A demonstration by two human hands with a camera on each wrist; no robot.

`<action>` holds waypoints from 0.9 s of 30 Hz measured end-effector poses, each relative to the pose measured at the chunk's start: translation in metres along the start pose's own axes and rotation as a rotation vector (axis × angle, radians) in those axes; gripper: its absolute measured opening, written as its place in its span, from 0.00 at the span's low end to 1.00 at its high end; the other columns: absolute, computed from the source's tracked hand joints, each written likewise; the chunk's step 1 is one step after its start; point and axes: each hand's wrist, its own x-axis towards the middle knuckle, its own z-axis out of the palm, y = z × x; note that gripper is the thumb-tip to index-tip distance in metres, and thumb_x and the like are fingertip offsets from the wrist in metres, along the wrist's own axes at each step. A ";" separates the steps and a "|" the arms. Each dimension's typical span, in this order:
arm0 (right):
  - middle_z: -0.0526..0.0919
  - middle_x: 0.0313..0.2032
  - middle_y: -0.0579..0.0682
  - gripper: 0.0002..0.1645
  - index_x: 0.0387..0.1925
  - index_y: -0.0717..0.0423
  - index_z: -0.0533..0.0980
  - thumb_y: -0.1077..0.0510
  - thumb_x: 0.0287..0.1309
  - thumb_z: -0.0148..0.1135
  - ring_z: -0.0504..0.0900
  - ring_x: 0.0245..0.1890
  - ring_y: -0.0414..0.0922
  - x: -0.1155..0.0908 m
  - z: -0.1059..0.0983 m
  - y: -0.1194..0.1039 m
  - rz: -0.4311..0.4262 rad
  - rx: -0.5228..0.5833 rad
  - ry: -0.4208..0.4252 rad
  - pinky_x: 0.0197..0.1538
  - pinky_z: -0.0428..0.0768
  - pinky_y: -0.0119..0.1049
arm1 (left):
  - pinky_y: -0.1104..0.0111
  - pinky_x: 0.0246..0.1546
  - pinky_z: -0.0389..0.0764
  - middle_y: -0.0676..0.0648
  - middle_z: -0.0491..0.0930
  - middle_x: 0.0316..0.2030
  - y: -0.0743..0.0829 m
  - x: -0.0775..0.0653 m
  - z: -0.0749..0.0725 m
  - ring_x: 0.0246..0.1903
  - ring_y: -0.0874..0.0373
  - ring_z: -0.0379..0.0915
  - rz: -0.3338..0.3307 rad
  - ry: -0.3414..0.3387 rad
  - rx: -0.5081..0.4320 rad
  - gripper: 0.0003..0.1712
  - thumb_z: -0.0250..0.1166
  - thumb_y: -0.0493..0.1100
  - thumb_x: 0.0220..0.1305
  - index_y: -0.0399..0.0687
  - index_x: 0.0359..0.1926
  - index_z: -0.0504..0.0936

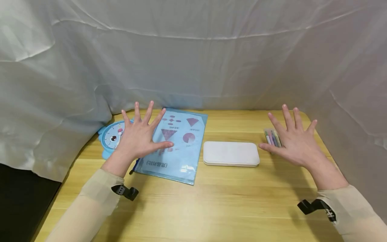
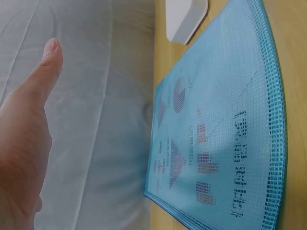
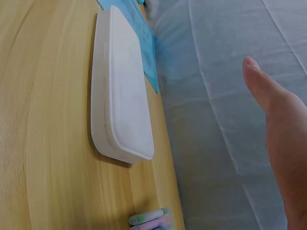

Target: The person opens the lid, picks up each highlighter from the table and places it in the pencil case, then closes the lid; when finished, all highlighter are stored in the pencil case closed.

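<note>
My left hand (image 1: 138, 138) is held above the table with its fingers spread, over the left part of a blue mesh zipper pouch (image 1: 181, 154) and beside a blue toy clock (image 1: 111, 136). It holds nothing. On the right, my right hand (image 1: 294, 144) is also spread in the air and partly covers a small pack of coloured pens (image 1: 272, 137). A white pencil case (image 1: 231, 153) lies flat between the hands, closed. The left wrist view shows the pouch (image 2: 216, 120) below the left thumb; the right wrist view shows the case (image 3: 127, 86) and pen ends (image 3: 148, 218).
All of this lies on a wooden table (image 1: 223, 205). Grey cloth (image 1: 211, 60) hangs along the back and both sides. A dark area (image 1: 24, 201) lies past the table's left edge. Each wrist carries a black strap mount (image 1: 125, 191).
</note>
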 end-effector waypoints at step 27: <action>0.52 0.83 0.59 0.66 0.86 0.49 0.52 0.31 0.57 0.75 0.57 0.77 0.68 -0.008 0.000 -0.016 -0.170 0.264 0.079 0.72 0.55 0.71 | 0.42 0.61 0.76 0.45 0.81 0.66 0.034 0.000 -0.001 0.58 0.43 0.82 0.081 -0.051 -0.251 0.60 0.50 0.90 0.59 0.57 0.79 0.72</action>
